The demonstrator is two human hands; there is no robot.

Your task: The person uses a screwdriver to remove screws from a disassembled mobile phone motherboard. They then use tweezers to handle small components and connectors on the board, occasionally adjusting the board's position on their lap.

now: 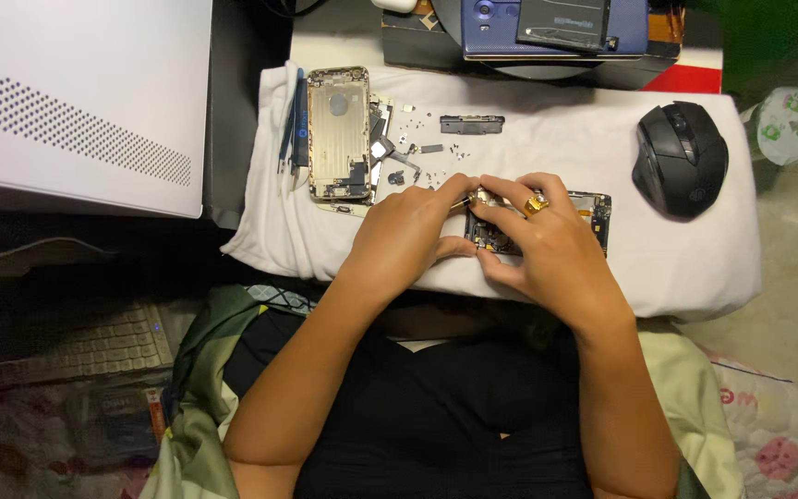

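2 hands' fingers [473, 199] around opened phone [593, 217] on cloth [602, 139]

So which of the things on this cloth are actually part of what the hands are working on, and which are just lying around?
In hand:
- left hand with a thin tool
- right hand steadying the opened phone
- gold phone shell, small loose parts, dark strip part
- white cloth

Lying about:
- black mouse
- white case
- keyboard
- blue device
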